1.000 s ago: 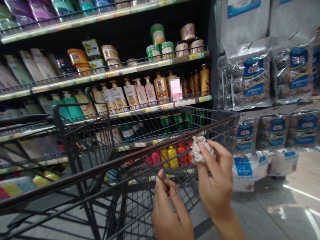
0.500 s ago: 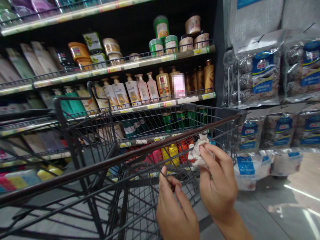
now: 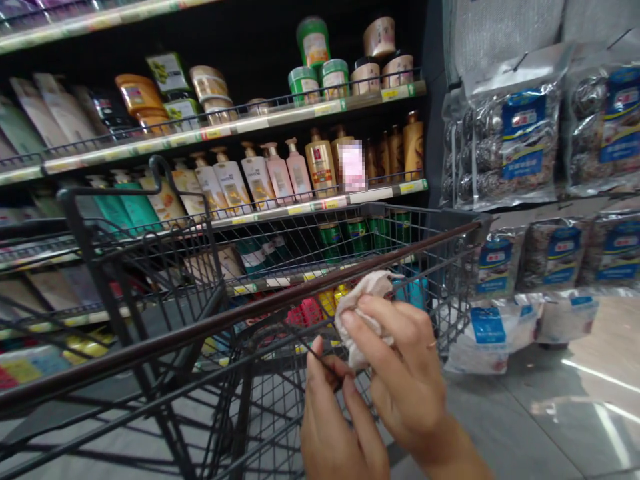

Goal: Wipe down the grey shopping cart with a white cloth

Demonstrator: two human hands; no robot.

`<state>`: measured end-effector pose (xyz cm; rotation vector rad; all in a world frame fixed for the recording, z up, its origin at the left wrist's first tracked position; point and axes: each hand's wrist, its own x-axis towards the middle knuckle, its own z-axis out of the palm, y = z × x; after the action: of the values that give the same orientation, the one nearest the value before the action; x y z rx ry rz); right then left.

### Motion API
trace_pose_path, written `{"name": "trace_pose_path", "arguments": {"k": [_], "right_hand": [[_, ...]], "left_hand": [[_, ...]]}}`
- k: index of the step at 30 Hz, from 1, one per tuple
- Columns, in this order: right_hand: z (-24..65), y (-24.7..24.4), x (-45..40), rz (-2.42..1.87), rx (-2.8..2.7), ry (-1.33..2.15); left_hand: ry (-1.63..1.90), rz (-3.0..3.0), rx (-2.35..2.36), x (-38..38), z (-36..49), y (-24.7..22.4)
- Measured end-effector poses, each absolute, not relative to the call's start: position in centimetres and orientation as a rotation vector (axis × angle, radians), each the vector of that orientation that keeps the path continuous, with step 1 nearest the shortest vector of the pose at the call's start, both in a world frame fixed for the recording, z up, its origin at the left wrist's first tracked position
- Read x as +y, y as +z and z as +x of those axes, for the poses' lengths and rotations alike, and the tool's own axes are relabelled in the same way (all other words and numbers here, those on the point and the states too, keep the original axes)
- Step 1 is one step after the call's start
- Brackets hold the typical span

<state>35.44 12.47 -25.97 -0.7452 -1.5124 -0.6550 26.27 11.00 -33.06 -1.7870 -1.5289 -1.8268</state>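
Observation:
My right hand (image 3: 410,373) is closed on a crumpled white cloth (image 3: 367,303), its fingertips pressing into the folds. The cloth lies against the upper side wires of a dark shopping cart (image 3: 240,310), just below its brown top rail. Lower and to the left, my left hand (image 3: 340,420) has its fingers curled around a thin wire of the cart's side. Part of that wire is hidden by the fingers. The two hands are close together, with the cloth just above the left fingertips.
Behind the cart stand store shelves (image 3: 280,122) with pump bottles (image 3: 255,177) and stacked jars (image 3: 313,60). To the right hang clear packs of metal scourers (image 3: 520,133). Grey floor tiles (image 3: 540,427) show at the lower right.
My right hand has moved left with the cloth, closer to my left hand. The left hand stays on the wire. The whole view has shifted slightly.

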Motion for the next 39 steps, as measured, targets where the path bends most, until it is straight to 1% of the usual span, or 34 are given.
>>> {"name": "trace_pose_path", "arguments": {"k": [6,12,16,21,25,32,35,39], "right_hand": [[39.8,-27.5,15.1,-0.867,-1.288,-0.660],[44.6,-27.2,17.1,-0.925,-1.150,-0.612],[46.1,-27.0,17.8,-0.974,-1.006,-0.575],[44.6,-27.3,17.5,-1.000,-0.903,-0.447],[42.0,-27.3,16.1,-0.989,-0.967,-0.378],[38.0,-26.2,13.4,-0.858,-1.150,-0.390],[37.0,-27.4,12.9,-0.822,-1.250,-0.402],[36.6,-30.6,13.0,-0.925,-1.281,-0.403]], "left_hand": [[-1.747,-1.795,-1.507,10.7,26.1,-30.8],[-1.598,-1.799,-1.491,10.5,26.1,-29.6],[-1.532,-1.821,-1.499,10.4,25.9,-29.4],[-1.477,-1.755,-1.546,10.6,26.3,-29.6],[-1.507,-1.613,-1.583,10.9,27.1,-29.8],[-1.438,-1.698,-1.524,10.6,26.7,-29.2],[-1.447,-1.707,-1.526,10.4,26.3,-29.3],[-1.435,-1.773,-1.566,10.3,26.2,-29.5]]}}
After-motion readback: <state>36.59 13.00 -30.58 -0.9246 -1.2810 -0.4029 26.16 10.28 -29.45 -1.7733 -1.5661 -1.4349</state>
